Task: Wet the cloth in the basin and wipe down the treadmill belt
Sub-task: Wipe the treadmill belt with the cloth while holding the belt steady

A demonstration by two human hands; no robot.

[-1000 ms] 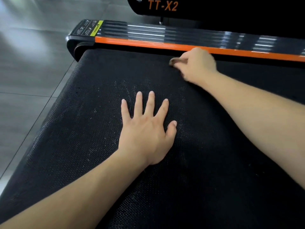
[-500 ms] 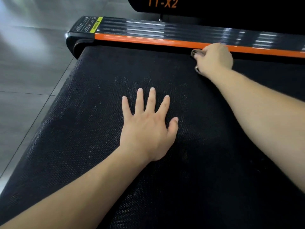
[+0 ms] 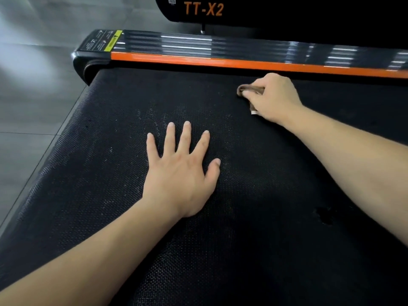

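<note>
Cloth point(image 3: 250, 89): small, brownish, bunched. It is gripped in the right hand point(image 3: 272, 96), which is curled tightly round it, so that only a rolled end is seen, protruding on the thumb side. A small white tag point(image 3: 254, 112) is seen at the lower edge of the same hand. Cloth and hand are pressed onto the far part of the black textured treadmill belt point(image 3: 265, 228), near the orange side rail point(image 3: 220, 61) but apart from it.

The left hand point(image 3: 181, 173) is laid flat on the middle of the belt, palm down, fingers point(image 3: 186, 138) straight and spread; nothing is held in it. The two hands are kept well apart.

Pale dusty streaks point(image 3: 154, 120) are noted on the belt just beyond the left fingertips. A darker irregular patch point(image 3: 324, 215) is noted on the belt beneath the right forearm.

Beyond the orange rail a glossy black ribbed footboard point(image 3: 198, 44) is seen, with a yellow warning label point(image 3: 113, 40) at its left end. Above it, orange "TT-X2" lettering point(image 3: 203, 9) is read on a black housing. Grey tiled floor point(image 3: 33, 96) is seen to the left of the machine.
</note>
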